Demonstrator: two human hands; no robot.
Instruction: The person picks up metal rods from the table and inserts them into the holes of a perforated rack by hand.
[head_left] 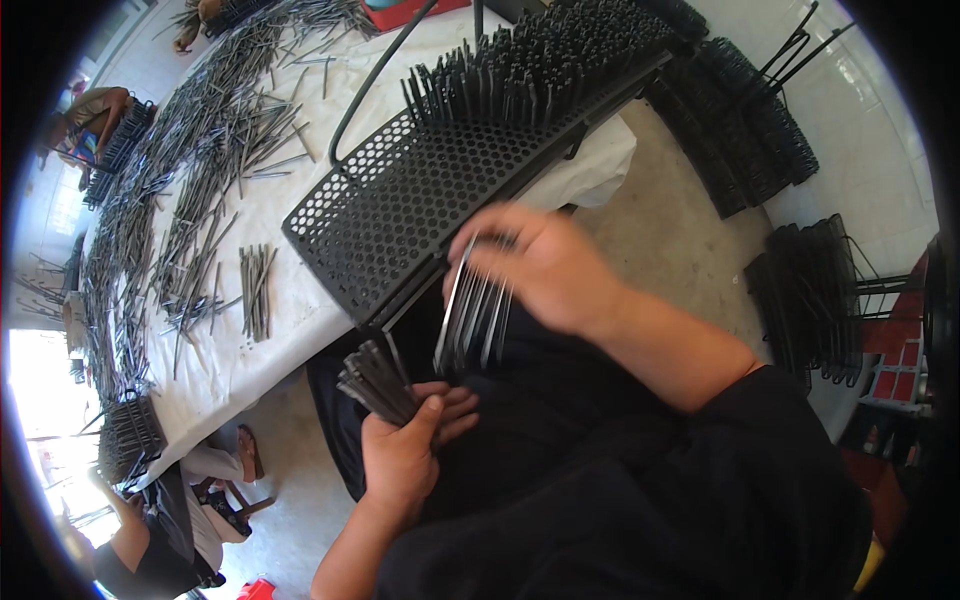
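My left hand (408, 450) is closed round a bundle of thin dark sticks (372, 385), their ends pointing up and away from me. To its upper right, my right hand (545, 265) grips several more thin sticks (472, 320) that hang down from the fingers, a little blurred and shiny along their edges. Just beyond both hands lies a black perforated rack (385, 225) with rows of round holes. Its far part is packed with upright dark sticks (545, 65), while bare holes show in the near part.
Loose sticks (210, 150) are heaped across the white-covered table (300, 290), with a small group (257, 292) near its edge. Filled black racks (725, 130) lean at the right, more racks (815, 295) below them. Other people (165, 530) sit at the table's left side.
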